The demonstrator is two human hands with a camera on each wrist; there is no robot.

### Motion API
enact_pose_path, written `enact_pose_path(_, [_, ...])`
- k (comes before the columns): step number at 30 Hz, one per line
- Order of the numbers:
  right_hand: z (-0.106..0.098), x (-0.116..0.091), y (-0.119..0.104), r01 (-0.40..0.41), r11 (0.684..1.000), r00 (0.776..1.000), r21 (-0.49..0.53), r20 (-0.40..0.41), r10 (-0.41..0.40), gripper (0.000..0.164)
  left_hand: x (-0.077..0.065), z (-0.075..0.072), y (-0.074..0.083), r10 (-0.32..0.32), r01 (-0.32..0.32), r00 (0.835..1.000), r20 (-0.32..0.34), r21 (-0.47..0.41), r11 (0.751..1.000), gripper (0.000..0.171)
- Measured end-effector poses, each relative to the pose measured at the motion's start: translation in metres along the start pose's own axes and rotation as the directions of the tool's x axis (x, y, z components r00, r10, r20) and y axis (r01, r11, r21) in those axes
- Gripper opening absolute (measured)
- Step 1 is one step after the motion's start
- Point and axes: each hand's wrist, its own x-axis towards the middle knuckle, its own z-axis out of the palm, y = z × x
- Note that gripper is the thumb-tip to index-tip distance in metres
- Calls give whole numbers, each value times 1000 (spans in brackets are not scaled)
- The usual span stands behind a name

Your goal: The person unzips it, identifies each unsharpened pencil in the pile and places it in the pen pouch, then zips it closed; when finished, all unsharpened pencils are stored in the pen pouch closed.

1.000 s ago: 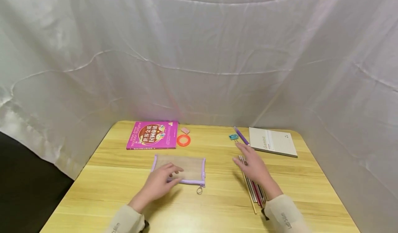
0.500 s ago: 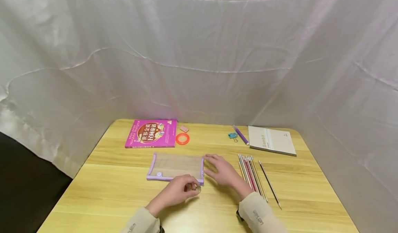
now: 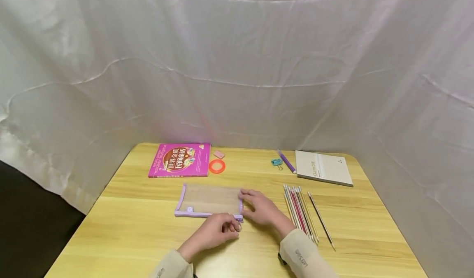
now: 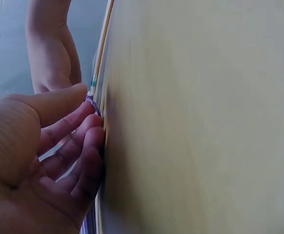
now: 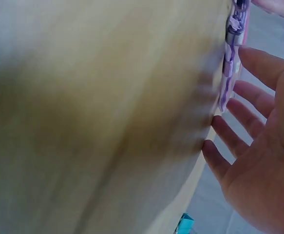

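A see-through mesh zip pouch (image 3: 211, 197) with purple trim lies flat on the wooden table, its zip along the near side. My left hand (image 3: 216, 230) is at the pouch's near right corner, thumb and fingers pinching the ring-shaped zipper pull (image 3: 239, 227). Against the right edge of the pouch rests my right hand (image 3: 261, 208), its fingers spread and bent only slightly. In the right wrist view the purple zip end (image 5: 234, 24) shows beside the right thumb. Several pencils (image 3: 300, 214) lie side by side to the right, one dark pencil (image 3: 321, 220) apart from them.
Along the back lie a pink book (image 3: 201, 162), a pink eraser (image 3: 219, 154), an orange-red ring (image 3: 210, 167), a teal binder clip (image 3: 276, 162), a purple pen (image 3: 286, 162) and a pale notebook (image 3: 324, 169). Grey curtains (image 3: 237, 105) surround the table.
The right hand has left the pencils and moved left to the pouch's right edge. The left hand has gone from above the pouch to the zipper pull and taken hold of it.
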Motion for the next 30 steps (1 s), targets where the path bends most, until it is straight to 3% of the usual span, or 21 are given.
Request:
enact_pose_path(9, [5,1,-2,-20,999,1000,-44,-8,19,56,0,8,-3,-29,30,1000,-8,82,996,12])
enact_pose_path(16, [7,1,1,-28,999,1000,-41,-13,28,56,1,13,-3,-11,17,999,-42,166,986,14])
enact_pose_path(30, [7,1,-1,-77,997,997,-31,-18,77,56,1,13,1,-28,38,996,-87,112,993,13])
